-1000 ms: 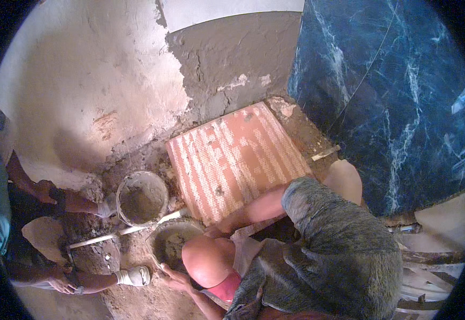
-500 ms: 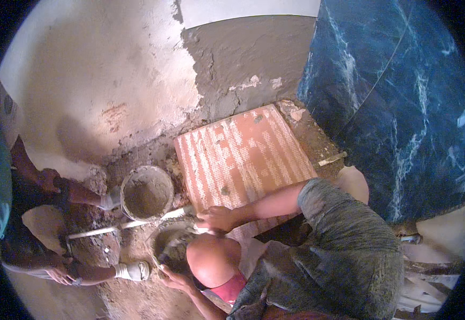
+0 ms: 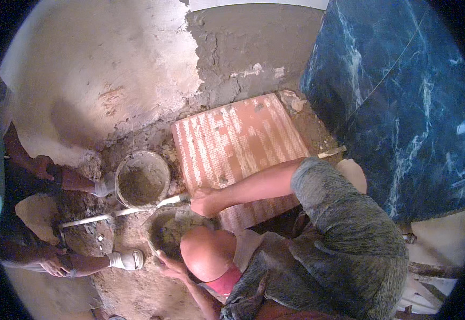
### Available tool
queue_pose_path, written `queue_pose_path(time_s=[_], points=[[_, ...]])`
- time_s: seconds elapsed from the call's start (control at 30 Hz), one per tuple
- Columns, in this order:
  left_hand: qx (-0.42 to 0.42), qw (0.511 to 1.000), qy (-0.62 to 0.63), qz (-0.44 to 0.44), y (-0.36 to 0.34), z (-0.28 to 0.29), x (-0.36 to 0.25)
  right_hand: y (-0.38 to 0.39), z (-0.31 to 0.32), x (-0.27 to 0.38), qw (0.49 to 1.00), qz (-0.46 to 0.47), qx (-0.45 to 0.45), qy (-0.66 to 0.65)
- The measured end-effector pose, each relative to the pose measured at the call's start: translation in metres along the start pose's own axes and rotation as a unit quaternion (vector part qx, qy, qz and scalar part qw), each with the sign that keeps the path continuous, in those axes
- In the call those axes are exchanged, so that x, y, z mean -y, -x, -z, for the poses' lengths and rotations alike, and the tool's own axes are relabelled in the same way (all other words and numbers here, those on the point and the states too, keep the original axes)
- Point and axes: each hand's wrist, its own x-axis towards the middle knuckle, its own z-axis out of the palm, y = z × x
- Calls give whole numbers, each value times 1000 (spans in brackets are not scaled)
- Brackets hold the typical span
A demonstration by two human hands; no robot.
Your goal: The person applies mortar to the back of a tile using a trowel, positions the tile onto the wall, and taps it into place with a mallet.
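Observation:
Neither my left hand nor my right hand shows. At the lower right a co-worker bends over a bucket [image 3: 156,246] of wet grey mix. One hand [image 3: 171,265] of this co-worker lies at the bucket's near rim. The other hand [image 3: 204,201] is a fist above the far rim, by the end of a pale bar [image 3: 107,216]; what it holds, if anything, is hidden. Beyond them a large reddish tile [image 3: 237,141], its ribbed face streaked white, lies tilted near the wall. A second bucket [image 3: 142,178] with grey mix stands left of the tile.
Another person's hands [image 3: 53,261] hang by bent legs at the left; a foot [image 3: 128,260] rests near the buckets. Dark blue marbled panels [image 3: 382,106] line the right side. Grey mortar [image 3: 253,42] coats part of the back wall. A pale stick [image 3: 331,152] lies beyond the tile.
The co-worker's fist has lifted from the bucket's inner side, away from a whitish thing under it, up and left toward the bar's end. My view has shifted slightly.

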Motion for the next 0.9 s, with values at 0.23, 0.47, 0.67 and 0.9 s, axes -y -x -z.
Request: queue_pose_path(time_s=[0.23, 0.47, 0.67, 0.9], points=[[-23, 995, 94, 33, -4, 18, 7, -27, 19, 65, 876, -152, 330, -317], [-21, 997, 71, 24, -7, 25, 8, -15, 38, 68, 868, -78, 263, -413], [-18, 997, 71, 25, -6, 27, 9, -15, 69, 63, 871, -91, 84, -476], [-19, 998, 63, 17, -8, 32, 7, -10, 82, 78, 937, -102, 13, -333]])
